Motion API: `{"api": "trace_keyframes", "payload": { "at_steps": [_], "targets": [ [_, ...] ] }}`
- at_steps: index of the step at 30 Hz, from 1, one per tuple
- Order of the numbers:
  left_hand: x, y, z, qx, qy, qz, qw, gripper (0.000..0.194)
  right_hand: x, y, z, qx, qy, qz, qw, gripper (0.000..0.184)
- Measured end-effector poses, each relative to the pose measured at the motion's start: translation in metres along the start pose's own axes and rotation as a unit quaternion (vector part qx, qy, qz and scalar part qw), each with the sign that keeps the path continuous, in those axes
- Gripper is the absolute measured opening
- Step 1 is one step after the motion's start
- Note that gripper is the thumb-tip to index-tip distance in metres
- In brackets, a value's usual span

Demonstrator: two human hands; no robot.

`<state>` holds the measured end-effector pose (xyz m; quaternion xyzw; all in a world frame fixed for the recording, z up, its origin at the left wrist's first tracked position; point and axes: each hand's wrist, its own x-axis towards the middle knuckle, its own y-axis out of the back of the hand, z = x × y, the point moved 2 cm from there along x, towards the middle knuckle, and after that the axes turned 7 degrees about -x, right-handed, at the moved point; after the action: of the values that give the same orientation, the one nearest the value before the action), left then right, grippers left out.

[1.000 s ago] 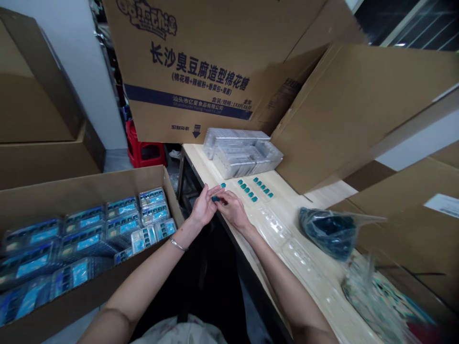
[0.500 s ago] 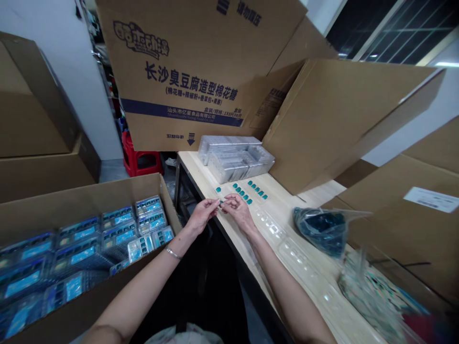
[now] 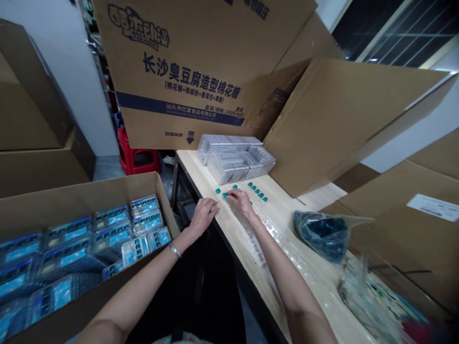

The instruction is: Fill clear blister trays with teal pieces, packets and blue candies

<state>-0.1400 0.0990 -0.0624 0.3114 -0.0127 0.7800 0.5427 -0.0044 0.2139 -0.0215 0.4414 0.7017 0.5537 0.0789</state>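
Reaching over the table with the right hand, fingers bunched narrow, with one green piece right at the fingertips; cannot tell whether gripped or only touched. Raised at the near edge, just beside, with the left hand: fingers curled and close together, cannot tell whether round anything. Around that left wrist, one bracelet.

Counting nine green pieces in sight, including the one at the fingertips: five in a slanting line beyond the right hand, one alone nearer the corner, one just behind the fingers, and one partly hidden beside the wrist. Cannot tell how many more under the hand.

At the far end of the table, two rows of clear trays, too tightly packed to count. Lying flat beside the right forearm, at least two more. Farther right, two bags: one with dark teal contents, one with mixed contents.

Standing behind the table, one printed carton. To the left, one open box holding at least ten blue packs, in rows. Beyond that, one red stool and two stacked boxes.
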Motion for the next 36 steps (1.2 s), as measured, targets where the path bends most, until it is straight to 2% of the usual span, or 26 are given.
{"api": "trace_keyframes", "payload": {
  "at_steps": [4, 13, 18, 22, 24, 26, 27, 29, 30, 33, 36],
  "targets": [
    [-0.004, -0.004, -0.007, 0.054, -0.031, -0.055, 0.997, 0.013, 0.018, -0.012, 0.012, -0.03, 0.032, -0.056, 0.997, 0.014],
    [-0.002, -0.005, -0.015, 0.062, -0.007, -0.068, 0.996, 0.016, 0.022, -0.011, -0.001, -0.147, 0.108, -0.15, 0.972, 0.019],
    [-0.001, -0.005, -0.016, 0.066, -0.001, -0.072, 0.995, 0.017, 0.021, -0.019, -0.01, -0.179, 0.066, -0.161, 0.968, 0.026],
    [0.001, -0.007, -0.021, 0.068, -0.007, -0.064, 0.996, 0.018, 0.021, -0.03, -0.019, -0.196, 0.029, -0.138, 0.97, 0.022],
    [0.002, -0.008, -0.025, 0.075, -0.014, -0.069, 0.995, 0.018, 0.018, -0.028, -0.026, -0.201, 0.016, -0.123, 0.972, 0.018],
    [0.004, -0.008, -0.028, 0.087, -0.03, -0.08, 0.993, 0.018, 0.01, -0.018, -0.034, -0.206, 0.005, -0.098, 0.974, 0.018],
    [0.006, -0.007, -0.028, 0.093, -0.041, -0.081, 0.992, 0.019, 0.003, -0.01, -0.038, -0.204, 0.005, -0.081, 0.976, 0.024],
    [0.014, -0.005, -0.023, 0.096, -0.067, -0.063, 0.991, 0.02, -0.019, 0.013, -0.046, -0.187, 0.014, -0.04, 0.981, 0.033],
    [0.02, -0.005, -0.017, 0.09, -0.082, -0.057, 0.991, 0.019, -0.034, 0.028, -0.049, -0.174, 0.017, -0.021, 0.984, 0.031],
    [0.041, -0.015, 0.017, 0.052, -0.113, -0.09, 0.988, 0.022, -0.096, 0.079, -0.055, -0.141, -0.009, 0.037, 0.989, 0.022],
    [0.055, -0.049, 0.071, -0.015, -0.08, -0.182, 0.98, 0.029, -0.172, 0.128, -0.06, -0.122, -0.068, 0.107, 0.984, 0.024]
  ]
}}
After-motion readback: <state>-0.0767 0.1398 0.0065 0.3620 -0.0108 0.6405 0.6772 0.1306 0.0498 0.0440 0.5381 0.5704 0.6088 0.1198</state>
